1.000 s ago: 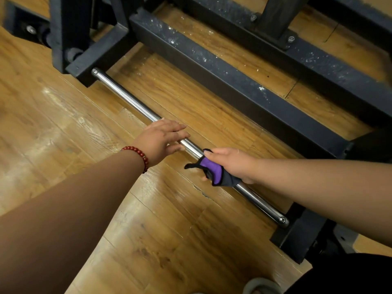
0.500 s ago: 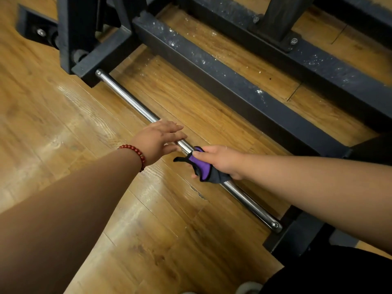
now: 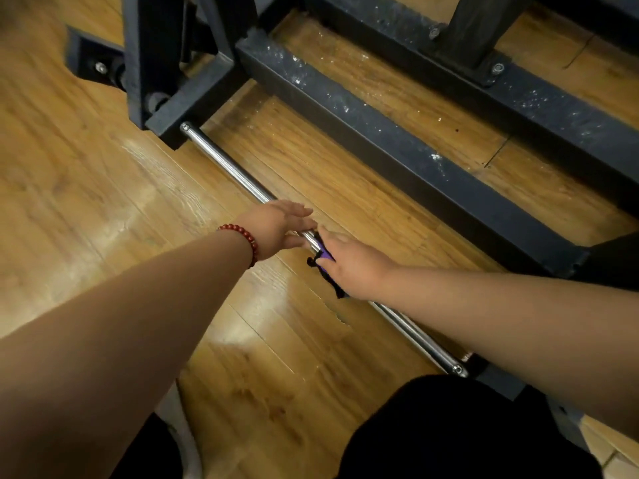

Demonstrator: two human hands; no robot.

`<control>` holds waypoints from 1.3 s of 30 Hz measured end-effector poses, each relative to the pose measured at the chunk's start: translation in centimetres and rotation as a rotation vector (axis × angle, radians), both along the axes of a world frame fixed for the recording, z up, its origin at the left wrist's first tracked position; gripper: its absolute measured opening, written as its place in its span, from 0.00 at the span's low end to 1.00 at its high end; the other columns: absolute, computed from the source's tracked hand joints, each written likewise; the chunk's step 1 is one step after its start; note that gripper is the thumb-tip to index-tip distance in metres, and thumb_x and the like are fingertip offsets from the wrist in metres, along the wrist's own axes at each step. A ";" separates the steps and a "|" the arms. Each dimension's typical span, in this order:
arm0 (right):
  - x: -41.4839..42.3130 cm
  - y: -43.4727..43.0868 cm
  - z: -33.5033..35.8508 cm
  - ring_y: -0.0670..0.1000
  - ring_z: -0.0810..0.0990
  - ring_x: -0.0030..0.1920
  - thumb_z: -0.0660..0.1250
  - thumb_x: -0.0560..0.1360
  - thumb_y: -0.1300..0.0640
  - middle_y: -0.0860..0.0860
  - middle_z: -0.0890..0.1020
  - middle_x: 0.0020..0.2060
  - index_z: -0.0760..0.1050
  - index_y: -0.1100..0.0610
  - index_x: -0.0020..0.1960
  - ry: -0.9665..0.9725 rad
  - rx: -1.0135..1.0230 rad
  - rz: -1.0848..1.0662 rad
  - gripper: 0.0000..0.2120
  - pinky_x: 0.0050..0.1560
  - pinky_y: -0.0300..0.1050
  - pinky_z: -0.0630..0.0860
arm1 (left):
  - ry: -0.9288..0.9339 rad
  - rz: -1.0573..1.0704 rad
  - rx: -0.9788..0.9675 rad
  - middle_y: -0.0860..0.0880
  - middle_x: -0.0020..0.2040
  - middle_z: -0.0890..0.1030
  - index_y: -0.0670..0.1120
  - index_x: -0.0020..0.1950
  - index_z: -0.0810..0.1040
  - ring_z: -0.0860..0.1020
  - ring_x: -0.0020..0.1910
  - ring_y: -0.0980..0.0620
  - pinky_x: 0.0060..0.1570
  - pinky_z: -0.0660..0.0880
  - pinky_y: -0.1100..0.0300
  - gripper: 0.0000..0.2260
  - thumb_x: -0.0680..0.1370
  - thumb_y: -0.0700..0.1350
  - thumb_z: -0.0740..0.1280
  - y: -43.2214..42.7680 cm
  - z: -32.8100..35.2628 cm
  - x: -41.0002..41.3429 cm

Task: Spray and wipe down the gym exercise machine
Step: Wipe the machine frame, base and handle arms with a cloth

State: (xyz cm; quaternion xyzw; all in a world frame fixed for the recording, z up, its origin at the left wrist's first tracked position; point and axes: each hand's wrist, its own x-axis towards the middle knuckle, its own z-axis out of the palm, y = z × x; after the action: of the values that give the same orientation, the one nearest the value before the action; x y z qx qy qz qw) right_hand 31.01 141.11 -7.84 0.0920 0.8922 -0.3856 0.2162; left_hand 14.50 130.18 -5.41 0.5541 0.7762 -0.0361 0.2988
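Right fingers (image 3: 328,236) lie along the chrome bar (image 3: 224,160) on top of the purple-black cloth (image 3: 323,261). They look roughly straight, but the thumb is hidden, so we cannot tell if the right hand (image 3: 352,266) wraps the cloth or only presses it.

Left fingers (image 3: 297,211) are straight and loose. The left hand (image 3: 276,226) lies across the bar just beside the cloth and holds nothing; there's a red bead bracelet (image 3: 247,242) on the wrist.

The cloth sits about mid-bar, between the machine's far-left foot and its near-right foot, low over the wood floor (image 3: 103,202).

We judge the wiping step to be underway on the bar only. The bar's far stretch toward the left foot looks still to do. The dark frame beam (image 3: 397,146) behind carries white specks (image 3: 345,107), either spray or dust, we can't say, so we count it as unwiped. No spray bottle in view.
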 end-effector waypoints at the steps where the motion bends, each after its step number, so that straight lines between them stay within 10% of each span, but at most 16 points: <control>1: -0.3 -0.1 0.0 0.57 0.61 0.75 0.51 0.85 0.49 0.55 0.51 0.79 0.42 0.57 0.80 0.018 0.115 0.075 0.30 0.70 0.50 0.66 | -0.013 -0.007 0.014 0.50 0.77 0.64 0.49 0.74 0.68 0.58 0.77 0.52 0.74 0.49 0.59 0.23 0.80 0.50 0.64 -0.3 -0.2 -0.1; 5: 2.6 -1.2 1.1 0.73 0.41 0.75 0.48 0.84 0.63 0.73 0.40 0.74 0.43 0.72 0.76 0.063 0.714 0.451 0.25 0.76 0.62 0.50 | 0.008 -0.134 0.113 0.46 0.77 0.63 0.45 0.76 0.64 0.59 0.77 0.48 0.74 0.50 0.59 0.23 0.82 0.47 0.62 -1.2 -0.6 -1.7; 10: 0.6 -2.3 1.5 0.77 0.37 0.72 0.53 0.82 0.57 0.75 0.40 0.72 0.47 0.74 0.74 0.081 0.937 0.588 0.29 0.73 0.71 0.43 | 0.099 -0.318 0.168 0.45 0.73 0.69 0.45 0.74 0.69 0.63 0.75 0.44 0.73 0.60 0.47 0.20 0.82 0.49 0.62 -1.6 -1.0 -3.7; 20: 0.6 -4.7 1.5 0.59 0.15 0.64 0.54 0.80 0.55 0.57 0.18 0.66 0.22 0.60 0.72 -0.062 0.740 0.243 0.41 0.65 0.53 0.22 | 0.099 -0.523 0.284 0.41 0.67 0.76 0.41 0.70 0.73 0.74 0.67 0.40 0.65 0.66 0.46 0.25 0.80 0.53 0.53 -2.6 -1.8 -7.6; 28: -4.5 -6.6 1.2 0.55 0.27 0.71 0.38 0.72 0.59 0.56 0.33 0.76 0.28 0.59 0.73 0.008 0.773 0.044 0.33 0.68 0.47 0.32 | 0.085 -0.536 0.441 0.46 0.64 0.78 0.43 0.69 0.73 0.76 0.62 0.46 0.66 0.68 0.50 0.20 0.82 0.51 0.54 -3.3 -3.4 -9.9; 32: -1.7 -6.9 -0.7 0.61 0.61 0.75 0.56 0.70 0.60 0.60 0.63 0.75 0.55 0.62 0.77 0.205 0.905 -0.016 0.35 0.70 0.51 0.55 | 0.120 -0.499 0.467 0.45 0.64 0.78 0.43 0.70 0.73 0.76 0.62 0.46 0.67 0.67 0.48 0.21 0.82 0.51 0.53 -3.6 -4.3 -10.3; 39: -6.9 -8.1 -2.2 0.59 0.56 0.77 0.45 0.79 0.55 0.58 0.51 0.78 0.47 0.61 0.77 0.184 1.003 -0.034 0.28 0.75 0.51 0.52 | 0.191 -0.467 0.537 0.45 0.61 0.80 0.42 0.66 0.76 0.78 0.61 0.45 0.66 0.62 0.51 0.22 0.81 0.53 0.54 -3.4 -4.7 -11.7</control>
State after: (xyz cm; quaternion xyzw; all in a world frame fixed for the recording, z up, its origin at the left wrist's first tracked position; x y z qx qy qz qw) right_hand 24.07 132.97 -10.07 0.1648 0.9813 0.0803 0.0595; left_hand 2.78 126.80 -10.08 0.7691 0.6349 0.0500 0.0528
